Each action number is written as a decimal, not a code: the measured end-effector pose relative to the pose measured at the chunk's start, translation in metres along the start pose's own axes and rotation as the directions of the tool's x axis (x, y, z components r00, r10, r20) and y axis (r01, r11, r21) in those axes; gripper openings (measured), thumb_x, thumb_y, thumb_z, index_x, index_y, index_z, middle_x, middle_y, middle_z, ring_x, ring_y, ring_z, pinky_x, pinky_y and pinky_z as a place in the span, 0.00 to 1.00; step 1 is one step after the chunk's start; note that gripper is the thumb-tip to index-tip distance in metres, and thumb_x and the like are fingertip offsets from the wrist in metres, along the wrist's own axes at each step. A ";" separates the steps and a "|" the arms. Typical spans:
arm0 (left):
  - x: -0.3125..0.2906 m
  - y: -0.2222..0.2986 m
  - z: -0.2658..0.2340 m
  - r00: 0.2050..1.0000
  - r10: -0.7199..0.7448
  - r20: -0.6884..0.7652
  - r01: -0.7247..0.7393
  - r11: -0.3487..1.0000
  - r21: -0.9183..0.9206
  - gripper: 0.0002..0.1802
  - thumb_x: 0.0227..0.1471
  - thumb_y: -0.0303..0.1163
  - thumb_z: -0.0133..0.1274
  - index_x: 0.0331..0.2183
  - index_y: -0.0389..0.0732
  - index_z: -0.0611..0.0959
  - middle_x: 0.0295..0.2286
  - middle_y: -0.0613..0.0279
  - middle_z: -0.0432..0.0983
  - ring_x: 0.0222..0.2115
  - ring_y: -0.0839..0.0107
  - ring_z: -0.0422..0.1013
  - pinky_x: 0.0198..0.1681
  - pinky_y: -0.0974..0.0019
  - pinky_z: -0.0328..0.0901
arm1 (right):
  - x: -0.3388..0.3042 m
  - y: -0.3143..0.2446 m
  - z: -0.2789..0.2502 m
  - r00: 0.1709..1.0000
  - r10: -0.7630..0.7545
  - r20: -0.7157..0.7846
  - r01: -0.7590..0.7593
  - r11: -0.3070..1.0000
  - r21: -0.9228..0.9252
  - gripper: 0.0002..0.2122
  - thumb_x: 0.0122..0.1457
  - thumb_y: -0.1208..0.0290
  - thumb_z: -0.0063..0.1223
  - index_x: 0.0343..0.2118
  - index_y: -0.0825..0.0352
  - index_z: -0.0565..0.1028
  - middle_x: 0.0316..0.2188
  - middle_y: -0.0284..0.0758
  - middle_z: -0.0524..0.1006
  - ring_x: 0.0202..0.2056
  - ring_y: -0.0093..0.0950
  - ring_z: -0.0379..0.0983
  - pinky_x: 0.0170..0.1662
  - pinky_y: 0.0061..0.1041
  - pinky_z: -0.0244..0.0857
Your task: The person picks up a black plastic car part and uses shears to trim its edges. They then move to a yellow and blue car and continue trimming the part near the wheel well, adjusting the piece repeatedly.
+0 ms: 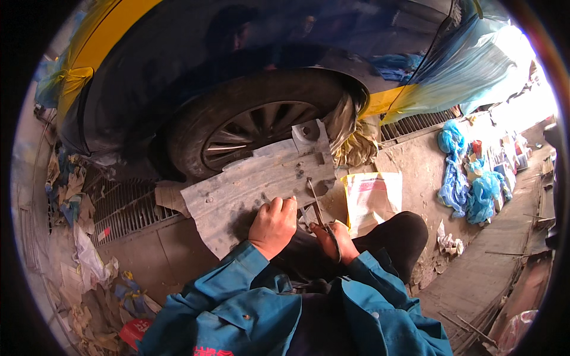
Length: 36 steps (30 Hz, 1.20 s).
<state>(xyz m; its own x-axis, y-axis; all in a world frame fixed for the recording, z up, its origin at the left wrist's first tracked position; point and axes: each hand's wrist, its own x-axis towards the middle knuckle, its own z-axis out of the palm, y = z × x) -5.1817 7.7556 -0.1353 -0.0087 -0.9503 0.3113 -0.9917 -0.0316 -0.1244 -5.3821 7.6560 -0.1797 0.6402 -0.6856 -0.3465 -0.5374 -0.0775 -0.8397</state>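
Note:
A long, dusty grey panel [246,187] with a ragged outline and small holes lies tilted across my lap, in front of a car wheel [261,127]. My left hand [273,226] is closed at the panel's near edge, fingers curled on top of it. The underside of that grip is hidden. In my right hand [334,240] is a pair of scissors [316,204] with a slim metal blade pointing away from me, over the panel's right end. Its dark handle loop shows beside my palm.
Above the wheel curves the dark car body [196,41], with yellow sheeting and clear plastic film [469,65] over parts. Floor grates [122,204] run under it. A printed paper sheet [373,202] lies right of the panel; crumpled blue plastic [454,184] and scraps litter both sides.

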 end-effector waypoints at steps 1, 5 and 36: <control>0.001 -0.001 0.000 1.000 -0.010 0.001 0.010 1.000 -0.023 0.23 0.56 0.33 0.56 0.52 0.35 0.87 0.36 0.65 0.74 0.39 0.66 0.70 0.38 0.64 0.70 | 0.000 0.000 0.001 1.000 0.008 -0.007 -0.008 1.000 -0.007 0.28 0.72 0.50 0.55 0.22 0.71 0.77 0.16 0.36 0.73 0.20 0.29 0.70 0.27 0.37 0.65; 0.002 -0.004 -0.002 1.000 -0.010 0.018 0.011 0.999 -0.051 0.22 0.56 0.32 0.56 0.50 0.35 0.87 0.38 0.65 0.76 0.41 0.65 0.72 0.40 0.64 0.72 | 0.003 -0.002 0.002 0.983 0.161 0.084 -0.144 0.974 -0.173 0.27 0.73 0.48 0.52 0.30 0.72 0.81 0.28 0.56 0.82 0.35 0.56 0.81 0.40 0.48 0.71; -0.002 -0.021 -0.019 0.961 0.196 0.197 -0.121 0.932 -0.342 0.15 0.55 0.29 0.56 0.43 0.34 0.86 0.39 0.62 0.80 0.42 0.66 0.76 0.39 0.64 0.76 | 0.025 -0.007 0.011 0.992 0.119 0.049 -0.118 0.993 -0.026 0.22 0.67 0.53 0.58 0.31 0.72 0.81 0.24 0.52 0.80 0.26 0.47 0.78 0.35 0.46 0.71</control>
<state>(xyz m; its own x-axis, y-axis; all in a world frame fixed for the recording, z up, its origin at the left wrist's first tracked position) -5.1635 7.7640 -0.1155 -0.1780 -0.9800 0.0892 -0.9670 0.1910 0.1686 -5.3557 7.6474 -0.1872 0.5980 -0.6536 -0.4639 -0.6230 -0.0150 -0.7821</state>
